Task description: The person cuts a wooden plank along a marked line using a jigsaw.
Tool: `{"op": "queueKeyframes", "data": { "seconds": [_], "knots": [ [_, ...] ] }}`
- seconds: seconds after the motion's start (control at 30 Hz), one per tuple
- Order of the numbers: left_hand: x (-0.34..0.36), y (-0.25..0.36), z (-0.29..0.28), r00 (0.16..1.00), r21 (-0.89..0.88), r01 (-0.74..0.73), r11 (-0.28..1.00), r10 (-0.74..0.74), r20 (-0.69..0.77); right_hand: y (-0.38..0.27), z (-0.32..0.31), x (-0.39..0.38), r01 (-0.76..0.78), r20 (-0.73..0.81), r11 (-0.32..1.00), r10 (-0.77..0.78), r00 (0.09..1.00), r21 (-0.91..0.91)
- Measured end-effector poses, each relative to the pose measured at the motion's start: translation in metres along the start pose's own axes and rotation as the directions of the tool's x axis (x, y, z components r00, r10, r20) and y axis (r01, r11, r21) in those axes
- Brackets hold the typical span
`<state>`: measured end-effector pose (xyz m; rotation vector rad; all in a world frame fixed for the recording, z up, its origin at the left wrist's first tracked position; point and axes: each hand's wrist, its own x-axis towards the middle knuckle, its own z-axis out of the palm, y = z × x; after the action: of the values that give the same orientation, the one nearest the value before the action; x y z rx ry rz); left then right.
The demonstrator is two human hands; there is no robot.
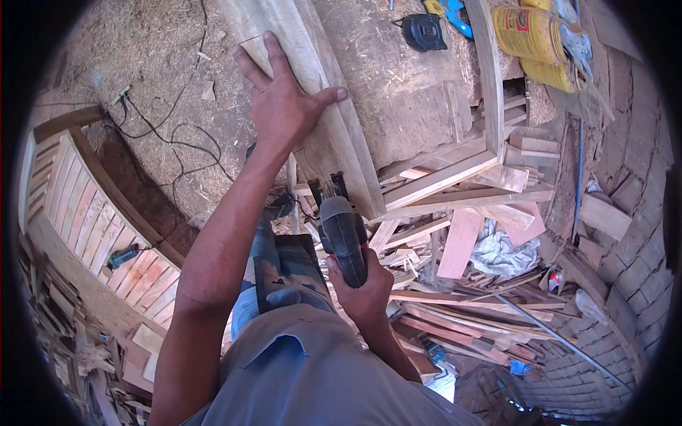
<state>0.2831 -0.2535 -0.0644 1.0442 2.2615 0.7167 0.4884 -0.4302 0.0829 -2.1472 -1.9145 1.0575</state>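
Note:
My left hand [284, 106] presses flat on a long pale wooden board [348, 145], fingers spread and thumb reaching across it. A thin dark line crosses the board by my fingertips. My right hand [364, 287] is wrapped round the body of a black and grey jigsaw [342, 231]. The jigsaw's front and metal base meet the board's near end, close to its left edge. Its blade cannot be made out. Under the board lies a worn worktop [398, 99] strewn with sawdust.
A black tape measure [423, 33] rests at the far right of the worktop, near yellow plastic jars [526, 35]. Dark cable [177, 142] trails over the left side. Offcuts [462, 241] pile up at the right. A slatted wooden panel [89, 220] stands at the left.

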Motion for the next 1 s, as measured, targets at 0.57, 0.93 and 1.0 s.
{"op": "queueKeyframes", "data": {
  "seconds": [0.57, 0.93, 1.0],
  "knots": [
    [0.0013, 0.0019, -0.0049, 0.998, -0.023, 0.029, 0.999, -0.028, 0.052, -0.0069, -0.0032, 0.0043, -0.011, 0.045, 0.999, 0.01, 0.999, 0.033],
    [0.0009, 0.0059, -0.008, 0.998, -0.031, 0.029, 0.999, -0.028, 0.049, -0.0024, -0.0061, 0.0084, 0.043, 0.06, 0.999, -0.043, 0.997, 0.0],
    [-0.0002, 0.007, -0.0066, 0.999, -0.005, 0.035, 0.999, -0.035, 0.042, -0.0056, -0.0087, 0.0089, 0.045, 0.062, 0.999, -0.045, 0.997, -0.001]
  ]
}}
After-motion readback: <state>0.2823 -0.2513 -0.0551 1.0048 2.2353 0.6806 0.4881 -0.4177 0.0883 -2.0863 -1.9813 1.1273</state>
